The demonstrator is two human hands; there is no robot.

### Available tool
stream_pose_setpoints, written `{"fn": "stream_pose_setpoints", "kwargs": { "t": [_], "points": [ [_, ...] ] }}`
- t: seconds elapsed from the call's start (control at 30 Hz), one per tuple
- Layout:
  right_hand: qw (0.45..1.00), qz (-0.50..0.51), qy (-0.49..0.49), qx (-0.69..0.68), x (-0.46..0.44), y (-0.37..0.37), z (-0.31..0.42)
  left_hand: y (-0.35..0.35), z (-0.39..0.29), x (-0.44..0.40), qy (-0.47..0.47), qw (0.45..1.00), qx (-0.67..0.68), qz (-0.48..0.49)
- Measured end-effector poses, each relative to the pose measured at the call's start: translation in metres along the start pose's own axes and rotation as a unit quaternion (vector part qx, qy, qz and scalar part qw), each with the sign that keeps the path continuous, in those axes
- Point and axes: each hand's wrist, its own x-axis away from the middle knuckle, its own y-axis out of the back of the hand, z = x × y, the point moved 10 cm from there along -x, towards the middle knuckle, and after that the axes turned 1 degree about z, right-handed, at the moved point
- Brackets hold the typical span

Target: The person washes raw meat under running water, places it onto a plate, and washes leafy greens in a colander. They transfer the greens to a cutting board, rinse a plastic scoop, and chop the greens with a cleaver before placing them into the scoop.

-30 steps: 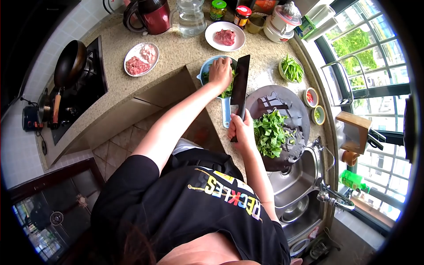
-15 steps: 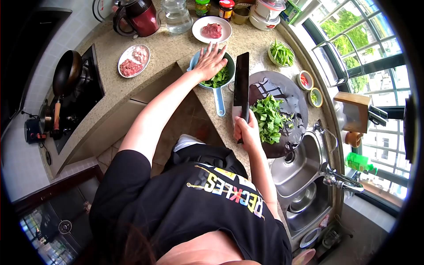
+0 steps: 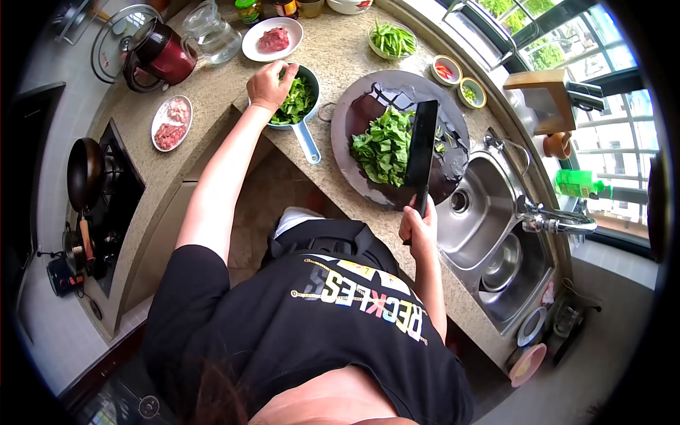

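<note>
My left hand [image 3: 271,86] is at the far-left rim of a blue handled bowl [image 3: 307,140], its fingers curled over the edge. Chopped leafy greens [image 3: 295,103] lie inside the bowl. In my right hand [image 3: 419,225] is the handle of a cleaver [image 3: 423,145], its dark blade held over a round dark cutting board [image 3: 347,106]. A pile of cut greens [image 3: 383,147] rests on the board, just left of the blade. Small leaf scraps [image 3: 440,144] lie to the blade's right.
Beyond the bowl stands a plate with red meat [image 3: 273,40]; another plate [image 3: 170,132] holds minced meat. Green peppers [image 3: 394,40] and two small bowls [image 3: 446,71] line the back. The sink [image 3: 473,230] lies right of the board, a stove with a wok [image 3: 86,173] far left.
My left hand has gone from lying spread over the greens to curling at the bowl's rim. The cleaver has moved from the board's left side to right of the pile. The view has shifted right.
</note>
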Motion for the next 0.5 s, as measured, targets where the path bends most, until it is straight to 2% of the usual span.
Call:
{"fn": "stream_pose_setpoints", "kwargs": {
  "t": [0.03, 0.07, 0.13, 0.17, 0.2, 0.27, 0.3, 0.4, 0.43, 0.47, 0.5],
  "points": [
    [1.0, -0.01, 0.002, -0.006, 0.005, 0.008, 0.0, 0.005, -0.013, -0.002, -0.04, 0.999, 0.023, -0.013],
    [1.0, -0.014, 0.003, -0.009, 0.009, 0.015, -0.001, -0.011, -0.01, 0.0, -0.003, 0.996, -0.015, 0.087],
    [0.999, -0.039, 0.002, -0.013, 0.017, 0.032, -0.006, -0.013, -0.025, 0.009, -0.117, 0.993, -0.028, -0.007],
    [0.999, -0.048, 0.002, -0.013, 0.021, 0.037, -0.007, -0.029, -0.016, 0.011, -0.103, 0.993, -0.001, 0.057],
    [0.999, -0.052, 0.003, -0.016, 0.025, 0.042, -0.008, -0.028, -0.019, 0.011, -0.115, 0.992, 0.022, 0.046],
    [0.998, -0.056, -0.002, -0.019, 0.032, 0.051, -0.012, -0.032, -0.001, 0.016, -0.013, 0.99, 0.124, 0.059],
    [0.998, -0.063, 0.002, -0.012, 0.035, 0.055, -0.014, -0.022, -0.013, 0.02, -0.051, 0.996, 0.07, 0.023],
    [0.997, -0.074, -0.001, -0.036, 0.042, 0.068, -0.024, -0.006, -0.073, 0.038, -0.121, 0.984, 0.132, 0.02],
    [0.996, -0.077, -0.009, -0.05, 0.043, 0.072, -0.03, -0.01, -0.096, 0.05, -0.129, 0.973, 0.184, 0.054],
    [0.996, -0.077, -0.009, -0.051, 0.043, 0.077, -0.036, -0.013, -0.128, 0.065, -0.183, 0.961, 0.19, 0.083],
    [0.995, -0.075, -0.023, -0.06, 0.043, 0.082, -0.045, -0.028, -0.152, 0.082, -0.202, 0.94, 0.226, 0.158]
  ]
}}
